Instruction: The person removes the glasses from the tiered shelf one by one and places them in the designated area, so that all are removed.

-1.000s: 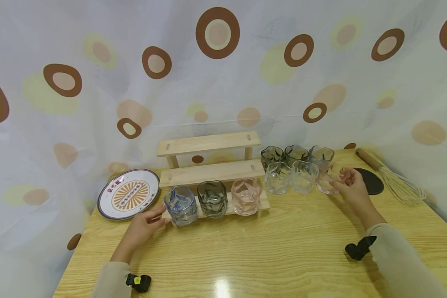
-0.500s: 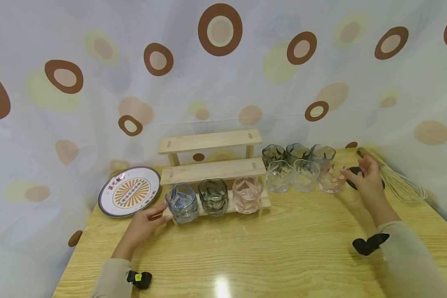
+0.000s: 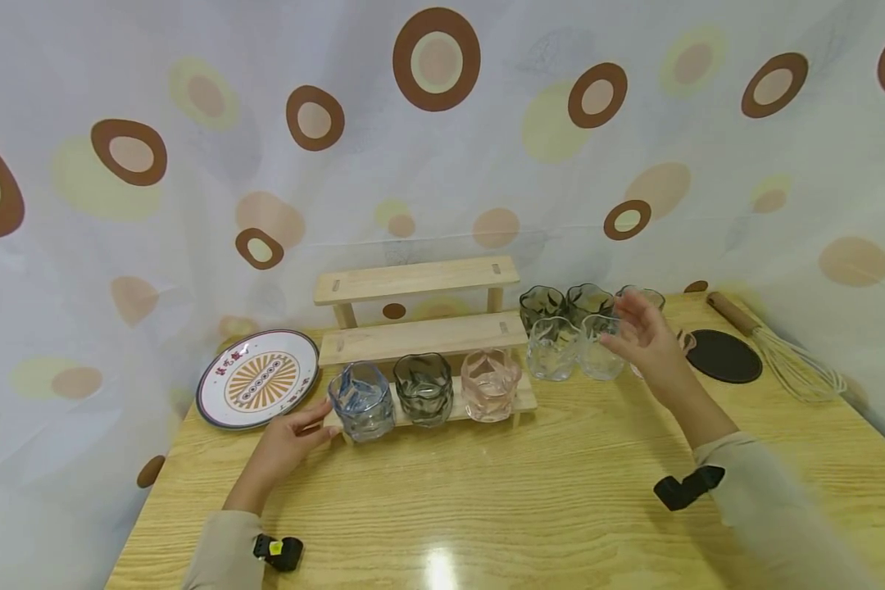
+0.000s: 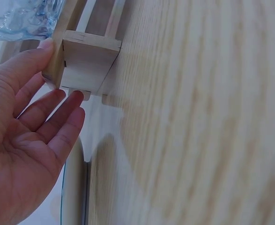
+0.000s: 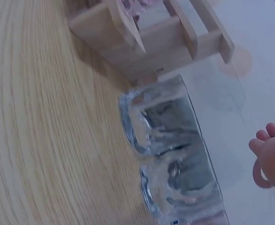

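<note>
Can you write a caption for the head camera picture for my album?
Left hand touches the wooden rack of three glasses; right hand reaches toward clear glasses.

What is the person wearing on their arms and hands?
Both arms have long, pale beige sleeves. Each wrist carries a small black device: the one by the left hand has a yellow spot, the one by the right hand is plain black. The hands are bare, with no gloves.

2 clear glasses [image 3: 575, 348] upright on the table, side by side — just right of the wooden rack [image 3: 420, 344].
</note>
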`<state>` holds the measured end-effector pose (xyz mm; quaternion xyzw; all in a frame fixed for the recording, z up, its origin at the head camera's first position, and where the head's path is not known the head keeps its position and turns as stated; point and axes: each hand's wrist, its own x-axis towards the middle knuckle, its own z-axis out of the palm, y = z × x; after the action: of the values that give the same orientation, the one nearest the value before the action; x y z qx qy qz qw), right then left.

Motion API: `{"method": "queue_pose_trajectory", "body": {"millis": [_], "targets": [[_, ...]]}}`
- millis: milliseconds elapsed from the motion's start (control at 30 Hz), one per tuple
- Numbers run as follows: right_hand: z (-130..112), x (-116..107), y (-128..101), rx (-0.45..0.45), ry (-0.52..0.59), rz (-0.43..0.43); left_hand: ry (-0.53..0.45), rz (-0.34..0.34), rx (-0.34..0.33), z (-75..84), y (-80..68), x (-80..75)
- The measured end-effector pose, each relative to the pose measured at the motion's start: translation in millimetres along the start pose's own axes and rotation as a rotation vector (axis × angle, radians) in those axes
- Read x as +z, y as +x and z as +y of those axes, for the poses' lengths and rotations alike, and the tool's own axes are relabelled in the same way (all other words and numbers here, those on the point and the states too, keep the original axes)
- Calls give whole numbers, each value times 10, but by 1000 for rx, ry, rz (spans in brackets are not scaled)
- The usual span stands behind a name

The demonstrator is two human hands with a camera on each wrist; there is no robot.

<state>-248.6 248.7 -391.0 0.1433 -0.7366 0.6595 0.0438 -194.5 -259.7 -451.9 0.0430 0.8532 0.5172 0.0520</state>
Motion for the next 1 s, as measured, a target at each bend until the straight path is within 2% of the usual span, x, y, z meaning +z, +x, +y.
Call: {"method": "queue_pose_trajectory", "body": {"millis": [100,267,500,633,1000], "targets": [[-15,216,4,-9,-20,-78,2,-4,1,-9,4,4],[-33,509,10,-37,7,-194,0,-3,-2,-26,11,7],[0,825,21,-85,10,-302,-7,6,3,13,-9,-2],[29,944,6,-72,5,-335,-10,9,2,8,-6,2],[109,1183,-35,-24,0,-354,-4,6,3,9,-6,0]]}}
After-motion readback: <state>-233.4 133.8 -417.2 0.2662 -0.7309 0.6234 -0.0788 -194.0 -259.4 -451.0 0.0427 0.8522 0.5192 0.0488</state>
